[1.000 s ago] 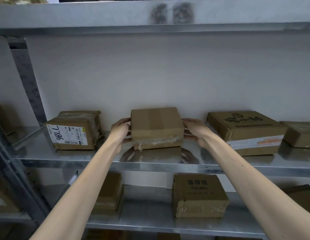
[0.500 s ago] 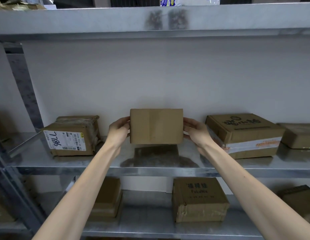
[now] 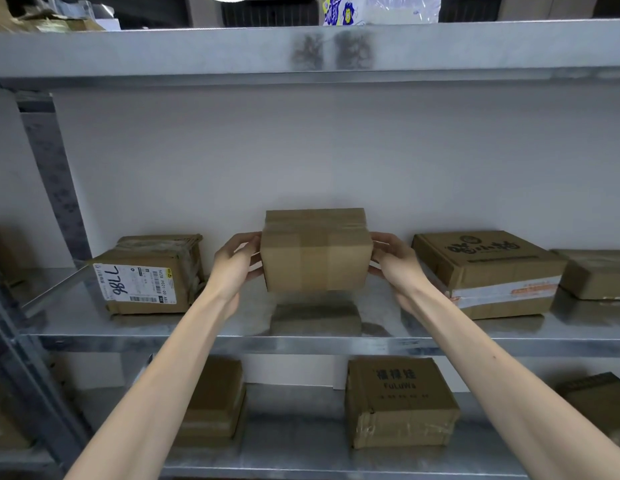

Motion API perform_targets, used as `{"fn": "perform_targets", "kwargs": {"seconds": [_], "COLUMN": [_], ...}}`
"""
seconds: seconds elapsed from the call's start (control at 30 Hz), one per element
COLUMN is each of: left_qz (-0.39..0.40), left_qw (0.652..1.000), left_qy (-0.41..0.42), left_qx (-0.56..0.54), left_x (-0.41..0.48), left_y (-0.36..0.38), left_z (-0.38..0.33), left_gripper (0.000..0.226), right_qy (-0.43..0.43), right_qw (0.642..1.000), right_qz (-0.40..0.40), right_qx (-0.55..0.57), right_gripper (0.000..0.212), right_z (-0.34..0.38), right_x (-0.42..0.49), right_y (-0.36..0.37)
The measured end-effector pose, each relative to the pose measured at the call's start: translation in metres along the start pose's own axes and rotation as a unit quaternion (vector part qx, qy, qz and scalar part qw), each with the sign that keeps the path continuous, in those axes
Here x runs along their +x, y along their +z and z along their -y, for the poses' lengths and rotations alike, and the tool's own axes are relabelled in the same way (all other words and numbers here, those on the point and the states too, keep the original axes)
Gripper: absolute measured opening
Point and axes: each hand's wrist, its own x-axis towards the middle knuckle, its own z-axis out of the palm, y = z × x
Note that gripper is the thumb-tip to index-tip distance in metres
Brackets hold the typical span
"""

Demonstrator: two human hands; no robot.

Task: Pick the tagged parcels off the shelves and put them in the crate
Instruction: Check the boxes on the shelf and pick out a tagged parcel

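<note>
A plain brown taped parcel (image 3: 315,251) is held tilted up just above the middle metal shelf (image 3: 322,342). My left hand (image 3: 234,263) grips its left side and my right hand (image 3: 393,258) grips its right side. No label shows on the faces turned toward me. To the left on the same shelf sits a parcel with a white shipping label marked "98LL" (image 3: 146,275). No crate is in view.
A wide printed box with tape (image 3: 485,271) sits right of my right hand, another box (image 3: 596,275) beyond it. The lower shelf holds a "FuLuWa" box (image 3: 398,403) and other boxes (image 3: 211,403). A steel upright (image 3: 55,188) stands at left.
Both hands have lifted the middle parcel off the shelf and rotated it, so a different taped face now turns toward me.
</note>
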Motion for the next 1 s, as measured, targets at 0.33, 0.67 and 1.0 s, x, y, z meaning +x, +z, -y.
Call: {"fn": "perform_targets", "kwargs": {"seconds": [0.33, 0.67, 1.0], "left_qz": [0.015, 0.023, 0.001], "left_qw": [1.0, 0.999, 0.999], "left_qy": [-0.02, -0.026, -0.023], "left_qx": [0.001, 0.013, -0.024], "left_x": [-0.0019, -0.004, 0.0006], "left_y": [0.0034, -0.004, -0.0048], "left_z": [0.001, -0.0012, 0.0013], "left_gripper": [0.027, 0.026, 0.035], "right_qy": [-0.015, 0.006, -0.013], "right_qw": [0.999, 0.999, 0.999], "right_qz": [-0.005, -0.005, -0.026], "right_qx": [-0.051, -0.031, -0.022], "right_gripper": [0.039, 0.029, 0.03], "right_z": [-0.0005, 0.0022, -0.0001], "right_x": [-0.0082, -0.0061, -0.0037], "right_y": [0.0009, -0.0011, 0.0041]}}
